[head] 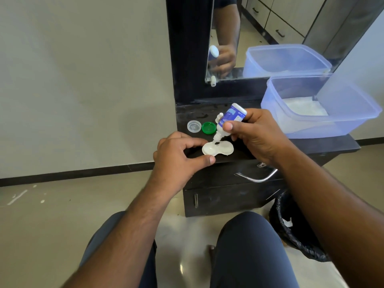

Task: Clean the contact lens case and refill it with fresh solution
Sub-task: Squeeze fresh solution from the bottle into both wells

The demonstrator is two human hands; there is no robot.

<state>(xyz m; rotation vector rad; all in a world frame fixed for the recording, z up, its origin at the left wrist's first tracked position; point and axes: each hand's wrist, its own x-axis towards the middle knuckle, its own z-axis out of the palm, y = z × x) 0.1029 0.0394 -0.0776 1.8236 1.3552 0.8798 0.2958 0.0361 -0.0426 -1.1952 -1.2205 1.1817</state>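
Head view shows the left hand [176, 154] pinching the nine o'clock end of the contact lens case [217, 149] between thumb and forefinger, while the right hand [255, 132] grips the solution bottle [228, 119], tipped nozzle-down toward seven o'clock. Its tip sits just above the case's left well. The case's long axis runs nine to three on the dark surface [311, 145]. Two loose caps, clear cap [193, 126] and green cap [208, 128], lie near at eleven o'clock.

left hand [176, 156]: fingers pinch lens case [217, 149] at counter [324, 144] front edge | right hand [257, 134]: solution bottle [228, 119] tipped, nozzle over left well | clear cap [193, 126], green cap [208, 127] behind case | tub [340, 123] at right end
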